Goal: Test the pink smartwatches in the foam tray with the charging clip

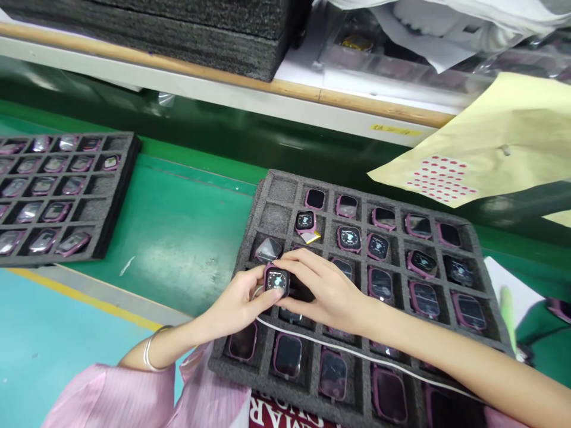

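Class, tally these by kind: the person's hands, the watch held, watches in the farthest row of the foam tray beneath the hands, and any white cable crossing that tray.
Left hand, right hand: 2
Held watch: 1
Farthest-row watches: 5
White cable: 1
Total: 9

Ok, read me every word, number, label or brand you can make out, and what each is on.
"MAR": large white letters on the maroon printed item at the bottom; the neighbouring letters are too cut off to read surely.
Yellow label on the shelf edge: too blurred to read.
Held watch and lit watches: screen text too small to read.
Red-marked sheet: no readable text.
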`<state>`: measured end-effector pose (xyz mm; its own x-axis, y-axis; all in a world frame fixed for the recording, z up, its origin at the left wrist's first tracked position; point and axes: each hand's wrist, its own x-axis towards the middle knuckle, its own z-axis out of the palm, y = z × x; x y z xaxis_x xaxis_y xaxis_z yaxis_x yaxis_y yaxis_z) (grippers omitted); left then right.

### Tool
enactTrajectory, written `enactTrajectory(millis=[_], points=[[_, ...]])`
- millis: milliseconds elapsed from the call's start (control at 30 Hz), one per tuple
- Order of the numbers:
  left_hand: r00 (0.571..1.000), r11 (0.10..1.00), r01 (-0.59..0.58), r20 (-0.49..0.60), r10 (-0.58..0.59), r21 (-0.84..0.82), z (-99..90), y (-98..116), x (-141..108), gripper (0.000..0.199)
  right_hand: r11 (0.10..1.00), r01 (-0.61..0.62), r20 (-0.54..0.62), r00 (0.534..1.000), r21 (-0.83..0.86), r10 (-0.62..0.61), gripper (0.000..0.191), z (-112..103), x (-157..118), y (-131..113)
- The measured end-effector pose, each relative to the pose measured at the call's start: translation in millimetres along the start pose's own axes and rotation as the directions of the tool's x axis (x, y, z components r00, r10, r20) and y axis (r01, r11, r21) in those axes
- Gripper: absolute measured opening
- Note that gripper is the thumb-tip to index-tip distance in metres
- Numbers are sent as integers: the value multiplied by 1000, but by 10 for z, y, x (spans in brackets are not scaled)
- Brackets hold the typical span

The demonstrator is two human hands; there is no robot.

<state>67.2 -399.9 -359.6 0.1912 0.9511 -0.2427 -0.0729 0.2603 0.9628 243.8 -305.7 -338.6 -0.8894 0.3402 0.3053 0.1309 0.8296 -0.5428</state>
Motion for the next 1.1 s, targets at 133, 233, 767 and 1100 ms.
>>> enactTrajectory(millis=[133,233,767,1100], points=[[1000,1000,-6,-5,6,16,-2,-8,-4,28,1000,-1,-3,1000,-8,1,35,1,13,-2],[1000,999,-20,-4,20,32,-6,-14,-9,29,1000,-3,-1,1000,-24,3,35,19,11,-2],[981,994,104,165,-100,-19,74,45,-217,33,878,-274,-138,961,-392,239,39,-92,574,531],[988,974,119,119,-97,-195,219,-95,-385,23,783,-199,117,938,-589,326,40,95,556,-140]])
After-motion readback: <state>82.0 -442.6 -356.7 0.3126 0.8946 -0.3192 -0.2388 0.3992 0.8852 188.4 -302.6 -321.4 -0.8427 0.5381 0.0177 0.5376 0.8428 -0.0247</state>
